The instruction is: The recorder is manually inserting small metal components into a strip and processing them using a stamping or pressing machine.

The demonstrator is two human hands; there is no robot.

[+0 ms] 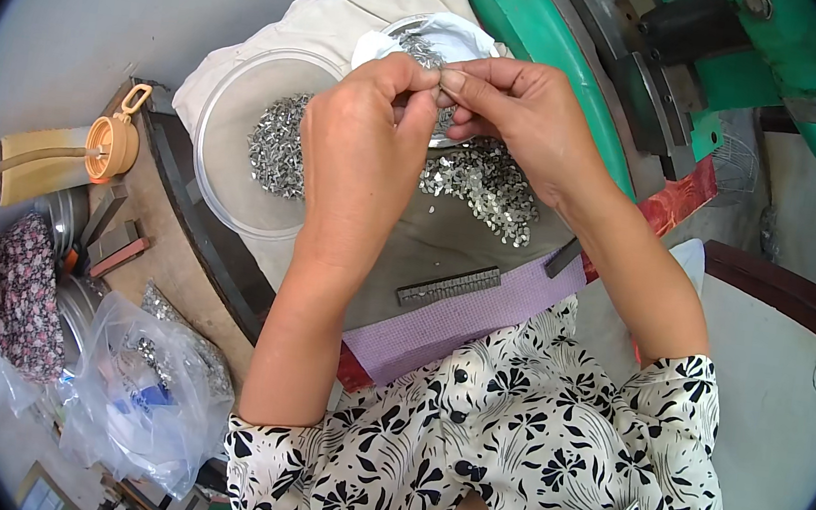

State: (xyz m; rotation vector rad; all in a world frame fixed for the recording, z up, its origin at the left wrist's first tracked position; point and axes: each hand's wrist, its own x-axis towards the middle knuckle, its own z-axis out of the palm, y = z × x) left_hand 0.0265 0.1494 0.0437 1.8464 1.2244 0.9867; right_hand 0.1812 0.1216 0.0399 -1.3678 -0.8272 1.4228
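Observation:
My left hand and my right hand meet with pinched fingertips. Whatever lies between them is too small to make out. Behind the fingers stands a round dish lined with white sheeting, with thin metal pieces in it. To the left, a clear round tray holds a heap of small silvery metal pieces. Below my right hand, a loose pile of shiny flat metal bits is spread on the cloth. Closer to me lies a dark bar with a toothed or slotted face.
A green machine with dark metal parts stands at the right. A purple mat lines the near edge. On a wooden table at left are an orange lid with a loop, a plastic bag and a floral cloth.

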